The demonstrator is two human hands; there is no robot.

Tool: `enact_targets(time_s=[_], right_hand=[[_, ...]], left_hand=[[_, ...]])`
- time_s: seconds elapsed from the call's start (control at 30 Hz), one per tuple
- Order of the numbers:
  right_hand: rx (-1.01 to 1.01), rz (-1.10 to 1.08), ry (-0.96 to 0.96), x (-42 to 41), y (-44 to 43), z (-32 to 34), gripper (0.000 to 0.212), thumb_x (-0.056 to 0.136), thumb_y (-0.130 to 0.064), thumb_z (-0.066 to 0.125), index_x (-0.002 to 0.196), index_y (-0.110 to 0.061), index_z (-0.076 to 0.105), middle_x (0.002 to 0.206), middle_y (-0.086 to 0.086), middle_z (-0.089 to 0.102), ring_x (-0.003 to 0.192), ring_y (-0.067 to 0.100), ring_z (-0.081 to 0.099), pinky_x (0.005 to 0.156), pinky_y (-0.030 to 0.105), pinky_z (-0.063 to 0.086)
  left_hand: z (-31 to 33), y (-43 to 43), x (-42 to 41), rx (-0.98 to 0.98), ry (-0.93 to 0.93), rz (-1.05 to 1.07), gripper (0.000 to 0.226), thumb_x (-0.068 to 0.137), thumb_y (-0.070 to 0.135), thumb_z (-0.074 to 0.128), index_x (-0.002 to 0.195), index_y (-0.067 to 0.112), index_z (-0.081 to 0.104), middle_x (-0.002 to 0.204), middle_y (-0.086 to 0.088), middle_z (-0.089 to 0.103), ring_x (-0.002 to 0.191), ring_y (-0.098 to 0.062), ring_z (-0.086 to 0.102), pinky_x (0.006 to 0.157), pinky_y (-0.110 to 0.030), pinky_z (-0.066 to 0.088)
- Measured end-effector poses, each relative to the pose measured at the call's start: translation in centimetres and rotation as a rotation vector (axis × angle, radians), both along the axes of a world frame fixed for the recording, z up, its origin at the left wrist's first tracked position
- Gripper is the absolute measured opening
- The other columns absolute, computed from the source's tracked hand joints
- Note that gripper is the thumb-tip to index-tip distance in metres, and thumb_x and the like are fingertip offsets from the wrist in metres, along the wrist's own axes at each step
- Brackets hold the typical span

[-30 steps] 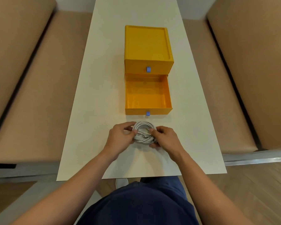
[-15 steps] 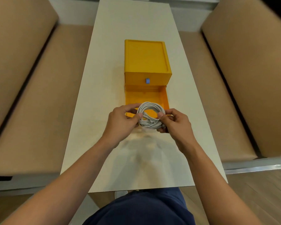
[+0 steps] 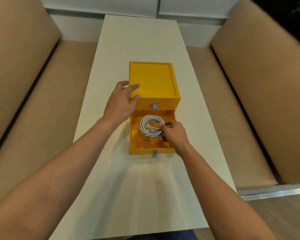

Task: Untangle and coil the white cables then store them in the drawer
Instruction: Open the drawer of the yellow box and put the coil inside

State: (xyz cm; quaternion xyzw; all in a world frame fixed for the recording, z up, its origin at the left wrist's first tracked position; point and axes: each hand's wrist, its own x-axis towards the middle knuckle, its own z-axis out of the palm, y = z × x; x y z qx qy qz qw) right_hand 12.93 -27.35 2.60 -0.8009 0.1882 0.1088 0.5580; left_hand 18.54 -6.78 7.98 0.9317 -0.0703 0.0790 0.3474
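Cables wound in a tight white ring.
Right hand pinched its loops, drawer beneath the fingers; left hand fingers spread.

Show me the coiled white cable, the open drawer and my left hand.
coiled white cable (image 3: 148, 130): head view, lower part of the coil.
open drawer (image 3: 140, 151): head view, left part of its front wall.
left hand (image 3: 119, 104): head view, back of the hand.

Left grip moved to the box; coil now in the drawer.
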Motion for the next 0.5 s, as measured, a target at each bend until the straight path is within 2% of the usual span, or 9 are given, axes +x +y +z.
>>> enact_targets(time_s=[0.07, 0.17, 0.33, 0.43, 0.5], right_hand=[[-0.064, 0.030, 0.032, 0.6, 0.4, -1.1, 0.021, 0.101, -0.035, 0.062, 0.109, -0.016, 0.066, 0.094, 0.005, 0.074, 0.064, 0.020, 0.074, 0.075, 0.046, 0.065], [-0.159, 0.072, 0.076, 1.6, 0.6, -2.0, 0.017, 0.102, -0.035, 0.059, 0.098, -0.019, 0.064, 0.090, 0.006, 0.075, 0.068, 0.023, 0.076, 0.076, 0.044, 0.061], [-0.386, 0.154, 0.138, 2.6, 0.6, -3.0, 0.030, 0.105, -0.036, 0.054, 0.091, -0.011, 0.064, 0.093, 0.013, 0.073, 0.083, 0.031, 0.074, 0.078, 0.045, 0.061], [-0.493, 0.189, 0.137, 2.9, 0.8, -3.4, 0.033, 0.105, -0.037, 0.054, 0.083, -0.012, 0.058, 0.091, 0.012, 0.069, 0.083, 0.032, 0.067, 0.068, 0.036, 0.050], [-0.541, 0.196, 0.140, 3.0, 1.0, -3.3, 0.032, 0.105, -0.038, 0.056, 0.089, -0.011, 0.060, 0.092, 0.012, 0.066, 0.083, 0.031, 0.063, 0.068, 0.034, 0.044]], left_hand=[[-0.5, 0.1, 0.5, 0.035, 0.024, -0.033, 0.037, 0.104, 0.032, 0.058, 0.140, 0.021, 0.064, 0.153, -0.012, 0.048, 0.134, -0.030, 0.053, 0.109, -0.044, 0.047], [-1.1, 0.4, 0.7, 0.084, 0.055, -0.039, 0.032, 0.105, 0.032, 0.058, 0.131, 0.018, 0.071, 0.153, -0.015, 0.051, 0.133, -0.035, 0.055, 0.109, -0.049, 0.048], [-1.3, 0.6, 0.7, 0.047, 0.060, -0.051, 0.032, 0.104, 0.033, 0.059, 0.130, 0.018, 0.072, 0.154, -0.018, 0.050, 0.134, -0.035, 0.057, 0.111, -0.045, 0.047], [-1.4, 0.8, 0.8, 0.034, 0.057, -0.061, 0.032, 0.104, 0.033, 0.059, 0.130, 0.019, 0.072, 0.153, -0.020, 0.050, 0.133, -0.034, 0.058, 0.110, -0.045, 0.048], [-1.4, 0.8, 0.7, 0.028, 0.055, -0.065, 0.032, 0.104, 0.033, 0.059, 0.130, 0.018, 0.072, 0.153, -0.021, 0.049, 0.134, -0.035, 0.057, 0.111, -0.046, 0.048]])
